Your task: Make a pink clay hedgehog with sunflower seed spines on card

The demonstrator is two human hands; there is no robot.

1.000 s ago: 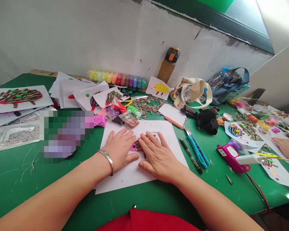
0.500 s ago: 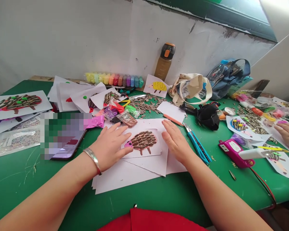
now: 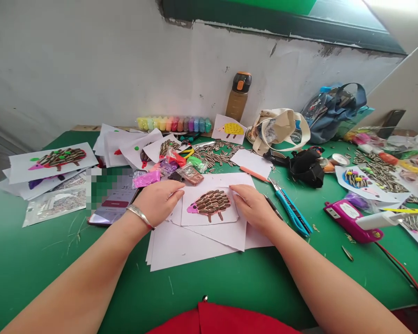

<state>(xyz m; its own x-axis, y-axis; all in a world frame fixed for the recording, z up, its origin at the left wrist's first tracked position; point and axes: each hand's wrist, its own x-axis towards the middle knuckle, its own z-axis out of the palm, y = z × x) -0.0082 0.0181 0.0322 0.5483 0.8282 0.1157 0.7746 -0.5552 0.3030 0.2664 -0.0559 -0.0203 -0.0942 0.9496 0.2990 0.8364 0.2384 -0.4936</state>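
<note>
A hedgehog picture [image 3: 212, 206] on white paper, its back covered with sunflower seeds and its face of pink clay, is in the middle in front of me. My left hand [image 3: 158, 202] is closed at the left edge of this paper, thumb and fingers together. On the right edge my right hand [image 3: 252, 208] pinches it, the thumb on top and the other fingers partly hidden. Beneath it lies a stack of white sheets [image 3: 195, 255] on the green table.
Bagged clay pieces [image 3: 149, 178] and loose sunflower seeds [image 3: 218, 155] lie behind the paper. A phone [image 3: 113, 206] is left of my left hand. To the right are a blue utility knife [image 3: 292, 211] and a pink device [image 3: 351, 222]. A bottle [image 3: 237, 99] stands by the wall.
My hands were spread open around the hedgehog picture; now their fingers have closed on its left and right edges. The camera view has shifted slightly left.
</note>
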